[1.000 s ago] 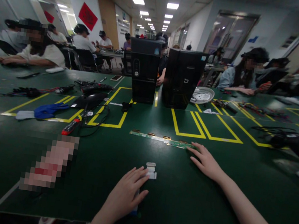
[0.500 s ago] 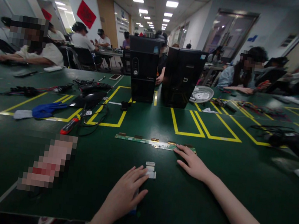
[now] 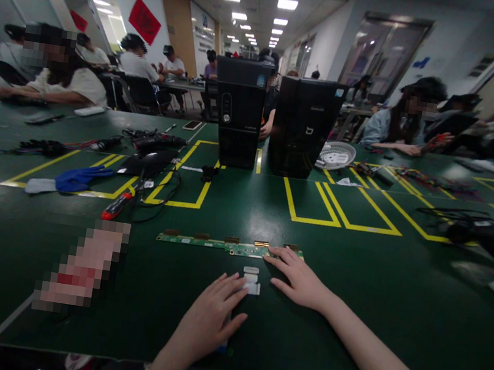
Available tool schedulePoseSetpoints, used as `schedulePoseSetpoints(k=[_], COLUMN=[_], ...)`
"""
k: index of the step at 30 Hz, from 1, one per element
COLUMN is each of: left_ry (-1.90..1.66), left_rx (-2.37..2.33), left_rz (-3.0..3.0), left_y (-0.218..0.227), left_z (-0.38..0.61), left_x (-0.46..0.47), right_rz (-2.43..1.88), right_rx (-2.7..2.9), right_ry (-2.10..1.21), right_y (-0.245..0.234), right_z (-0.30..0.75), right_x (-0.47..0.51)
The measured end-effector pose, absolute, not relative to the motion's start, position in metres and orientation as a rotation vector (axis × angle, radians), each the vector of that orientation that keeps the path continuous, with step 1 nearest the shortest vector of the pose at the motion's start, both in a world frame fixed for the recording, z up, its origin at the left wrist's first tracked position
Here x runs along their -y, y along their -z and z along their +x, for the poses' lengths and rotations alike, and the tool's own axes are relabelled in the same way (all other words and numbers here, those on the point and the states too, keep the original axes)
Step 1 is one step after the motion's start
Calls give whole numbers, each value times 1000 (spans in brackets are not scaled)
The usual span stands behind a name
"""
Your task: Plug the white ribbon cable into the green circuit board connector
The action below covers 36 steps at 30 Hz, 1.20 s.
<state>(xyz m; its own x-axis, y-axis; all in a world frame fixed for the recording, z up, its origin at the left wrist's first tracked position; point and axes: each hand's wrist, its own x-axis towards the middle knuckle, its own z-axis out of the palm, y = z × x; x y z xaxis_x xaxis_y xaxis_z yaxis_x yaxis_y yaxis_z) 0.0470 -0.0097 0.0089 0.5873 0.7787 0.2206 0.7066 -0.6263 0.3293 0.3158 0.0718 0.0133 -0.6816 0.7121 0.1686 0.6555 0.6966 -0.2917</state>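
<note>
A long, narrow green circuit board (image 3: 219,244) lies across the green table (image 3: 350,299) in front of me. My right hand (image 3: 300,279) rests on the board's right end, fingers spread and flat. My left hand (image 3: 209,315) lies flat on the table nearer to me, fingers stretched toward a small white ribbon connector (image 3: 251,279). A thin pale strip runs under the left palm, mostly hidden.
Two black computer towers (image 3: 239,113) (image 3: 305,125) stand at the far side, amid yellow tape outlines (image 3: 318,208). To the left lie a red-handled screwdriver (image 3: 116,207), a blue glove (image 3: 76,178) and black cables. A white fan grille (image 3: 335,156) sits far right. Other people sit at neighbouring tables.
My right hand has slid the circuit board leftward and closer to me, so it now lies just beyond the white connector. My left hand has stayed put.
</note>
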Motion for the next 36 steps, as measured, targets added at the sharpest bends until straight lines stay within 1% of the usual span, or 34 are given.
schedulePoseSetpoints(k=[14,24,36], left_ry=[-456,-429,-321], left_rx=[-1352,-1376,-1310], left_rz=[2602,2607,2679], left_y=[-17,-11,-13], left_z=[78,86,81], left_x=[7,0,-8], right_rz=[-1091,-1123,-1110], right_rx=[2630,2624,2624], right_ry=[-251,-300,-281], right_y=[-10,-9,-8], right_z=[315,315,314], right_x=[-69,-70,-70])
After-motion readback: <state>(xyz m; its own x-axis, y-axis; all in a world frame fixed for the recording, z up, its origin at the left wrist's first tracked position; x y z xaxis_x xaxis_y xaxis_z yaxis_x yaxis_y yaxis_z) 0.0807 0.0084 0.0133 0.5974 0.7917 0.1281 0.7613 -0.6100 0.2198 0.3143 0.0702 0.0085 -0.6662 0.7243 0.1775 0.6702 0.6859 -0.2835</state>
